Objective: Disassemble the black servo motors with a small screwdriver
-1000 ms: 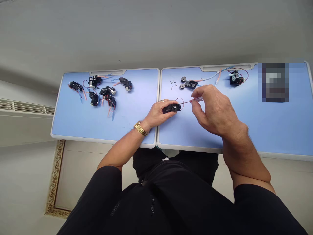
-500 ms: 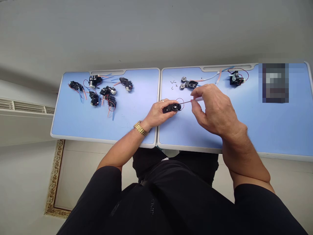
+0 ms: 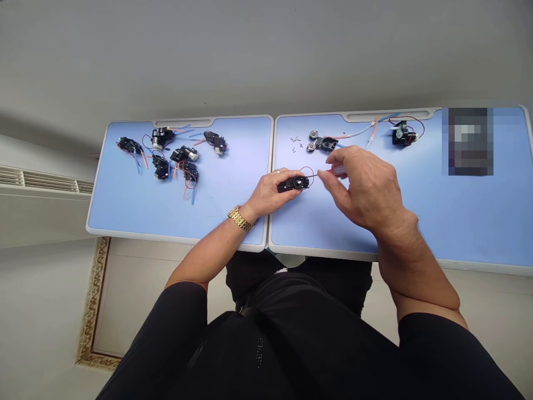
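Left grip (image 3: 268,193): pinching a small black gear-motor unit (image 3: 293,183) between thumb and fingers, just right of the seam between the two panels of the blue bench (image 3: 233,200). Pale round part visible on the unit's upper face; thin dark-red wire (image 3: 312,176) loops out past its right end. Ring on one finger, gold-coloured watch (image 3: 240,218) at the wrist.

Right grip (image 3: 368,191): thumb and fingertips pinching a screwdriver (image 3: 340,171) with a red-and-clear handle. Shaft lies nearly level across the view, pointing left to the unit's right end; too small to tell whether the tip is seated.

Beyond the held unit: loose small screws (image 3: 296,140), scattered; to their right, two round metallic parts (image 3: 313,134) beside a black housing (image 3: 328,144). Orange and blue tubes (image 3: 353,132) run right from near the housing. Farther right, a black wired assembly (image 3: 402,134) near the far edge, then a dark pixelated object (image 3: 470,141), identity not readable.

Left panel: six black motor assemblies (image 3: 162,139), well apart from the hands, several with orange or blue tubes attached.
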A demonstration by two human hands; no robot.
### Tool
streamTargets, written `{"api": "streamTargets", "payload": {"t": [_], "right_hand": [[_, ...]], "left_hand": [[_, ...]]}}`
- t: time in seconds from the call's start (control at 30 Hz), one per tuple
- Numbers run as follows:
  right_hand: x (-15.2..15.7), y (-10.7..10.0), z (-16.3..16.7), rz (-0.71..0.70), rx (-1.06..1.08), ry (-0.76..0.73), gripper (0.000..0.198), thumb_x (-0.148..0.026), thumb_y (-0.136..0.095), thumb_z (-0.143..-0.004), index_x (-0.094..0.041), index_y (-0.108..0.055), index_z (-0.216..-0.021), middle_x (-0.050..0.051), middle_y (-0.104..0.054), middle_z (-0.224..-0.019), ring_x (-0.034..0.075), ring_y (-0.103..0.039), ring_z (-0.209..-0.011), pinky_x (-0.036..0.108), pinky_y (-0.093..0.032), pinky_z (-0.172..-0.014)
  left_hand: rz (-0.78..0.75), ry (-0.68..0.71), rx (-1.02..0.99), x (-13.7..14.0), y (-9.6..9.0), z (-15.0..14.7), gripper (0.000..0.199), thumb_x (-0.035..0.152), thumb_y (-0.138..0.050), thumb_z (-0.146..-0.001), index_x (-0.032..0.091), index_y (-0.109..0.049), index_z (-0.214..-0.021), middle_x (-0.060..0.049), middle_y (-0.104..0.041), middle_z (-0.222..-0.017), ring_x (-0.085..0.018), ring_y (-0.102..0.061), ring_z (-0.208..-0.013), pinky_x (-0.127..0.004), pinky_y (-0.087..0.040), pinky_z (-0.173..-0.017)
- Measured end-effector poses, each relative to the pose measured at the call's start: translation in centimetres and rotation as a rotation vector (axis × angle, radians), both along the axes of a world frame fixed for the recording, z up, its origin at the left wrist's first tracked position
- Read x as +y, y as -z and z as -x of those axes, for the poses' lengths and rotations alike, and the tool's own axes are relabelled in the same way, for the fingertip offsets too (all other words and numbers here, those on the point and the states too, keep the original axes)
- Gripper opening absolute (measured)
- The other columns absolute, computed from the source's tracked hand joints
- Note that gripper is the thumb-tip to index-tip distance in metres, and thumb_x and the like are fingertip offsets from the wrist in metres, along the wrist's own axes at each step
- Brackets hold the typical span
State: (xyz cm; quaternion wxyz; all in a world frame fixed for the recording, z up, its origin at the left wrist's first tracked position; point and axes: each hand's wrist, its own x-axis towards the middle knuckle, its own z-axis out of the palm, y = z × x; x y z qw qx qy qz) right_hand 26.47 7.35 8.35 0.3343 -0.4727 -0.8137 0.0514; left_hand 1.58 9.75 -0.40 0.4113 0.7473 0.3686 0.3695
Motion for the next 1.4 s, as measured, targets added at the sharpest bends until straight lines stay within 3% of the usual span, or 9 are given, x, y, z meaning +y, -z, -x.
{"api": "streamTargets", "payload": {"t": [0.1, 0.2, 0.37, 0.43, 0.6, 0.8, 1.03, 1.23, 1.4], "right_hand": [[0.04, 0.06, 0.0, -0.036, -0.008, -0.004, 0.01, -0.024, -0.057, -0.109, -0.025, -0.066, -0.112, 0.005, -0.071, -0.088, 0.025, -0.068, -0.081, 0.043, -0.054, -0.079], [-0.03, -0.28, -0.04, -0.067, 0.012, -0.072, 0.018, -0.018, -0.055, -0.106, -0.025, -0.065, -0.12, 0.008, -0.075, -0.099, 0.027, -0.072, -0.092, 0.043, -0.057, -0.082], [-0.11, -0.1, -0.16, 0.023, 0.041, 0.004, 0.018, -0.038, -0.061, -0.111, -0.025, -0.064, -0.123, 0.004, -0.076, -0.09, 0.025, -0.073, -0.08, 0.041, -0.055, -0.075], [-0.11, 0.13, -0.17, 0.041, 0.037, 0.03, 0.015, -0.036, -0.057, -0.112, -0.026, -0.065, -0.12, 0.003, -0.074, -0.087, 0.024, -0.071, -0.078, 0.041, -0.055, -0.076], [-0.14, 0.14, -0.13, 0.028, 0.036, -0.038, 0.021, -0.025, -0.054, -0.109, -0.027, -0.065, -0.127, 0.009, -0.076, -0.108, 0.031, -0.073, -0.101, 0.05, -0.057, -0.092], [0.04, 0.33, -0.22, 0.065, 0.011, 0.044, 0.015, -0.034, -0.056, -0.112, -0.026, -0.068, -0.115, 0.007, -0.072, -0.09, 0.029, -0.067, -0.084, 0.048, -0.053, -0.084], [-0.05, -0.05, -0.24, 0.064, 0.02, -0.05, 0.023, -0.021, -0.052, -0.107, -0.027, -0.065, -0.125, 0.01, -0.074, -0.108, 0.031, -0.071, -0.101, 0.051, -0.057, -0.091], [-0.03, 0.18, -0.31, 0.031, -0.018, 0.042, 0.018, -0.04, -0.059, -0.112, -0.024, -0.066, -0.115, 0.005, -0.071, -0.084, 0.025, -0.067, -0.078, 0.042, -0.053, -0.077], [-0.12, -0.3, -0.17, -0.008, 0.015, -0.016, 0.015, -0.024, -0.052, -0.109, -0.026, -0.064, -0.117, 0.005, -0.072, -0.093, 0.025, -0.07, -0.083, 0.042, -0.056, -0.077]], "left_hand": [[0.004, -0.002, 0.016, -0.03, -0.03, -0.01, 0.034, 0.028, -0.081, -0.099, 0.025, -0.08, -0.133, -0.005, -0.082, -0.112, -0.019, -0.075, -0.1, -0.037, -0.059, -0.097], [0.01, -0.001, 0.014, -0.05, -0.08, -0.04, 0.034, 0.028, -0.081, -0.099, 0.025, -0.08, -0.133, -0.006, -0.083, -0.115, -0.019, -0.075, -0.102, -0.037, -0.06, -0.098], [0.01, -0.006, 0.009, -0.06, -0.1, -0.04, 0.035, 0.028, -0.082, -0.098, 0.024, -0.08, -0.133, -0.006, -0.082, -0.114, -0.019, -0.075, -0.101, -0.037, -0.06, -0.097], [0.013, -0.005, 0.008, -0.04, -0.1, -0.03, 0.035, 0.029, -0.082, -0.098, 0.025, -0.08, -0.132, -0.005, -0.082, -0.114, -0.019, -0.075, -0.1, -0.037, -0.06, -0.097], [0.022, -0.009, 0.008, -0.02, -0.09, -0.06, 0.034, 0.03, -0.082, -0.098, 0.025, -0.08, -0.132, -0.005, -0.082, -0.113, -0.019, -0.075, -0.1, -0.037, -0.06, -0.098], [0.029, -0.013, 0.033, -0.05, -0.1, -0.01, 0.035, 0.03, -0.082, -0.098, 0.025, -0.08, -0.132, -0.005, -0.082, -0.113, -0.019, -0.074, -0.099, -0.037, -0.059, -0.097], [0.023, -0.004, 0.042, -0.01, -0.09, 0.03, 0.036, 0.03, -0.082, -0.097, 0.025, -0.08, -0.132, -0.005, -0.081, -0.109, -0.019, -0.073, -0.096, -0.037, -0.059, -0.094], [0.01, 0.0, 0.024, -0.01, -0.09, 0.02, 0.036, 0.03, -0.082, -0.096, 0.025, -0.08, -0.132, -0.005, -0.081, -0.109, -0.019, -0.073, -0.098, -0.037, -0.059, -0.095], [0.013, -0.006, 0.054, -0.09, -0.14, -0.03, 0.036, 0.029, -0.081, -0.096, 0.026, -0.08, -0.131, -0.004, -0.08, -0.106, -0.019, -0.072, -0.095, -0.037, -0.058, -0.094]]}}
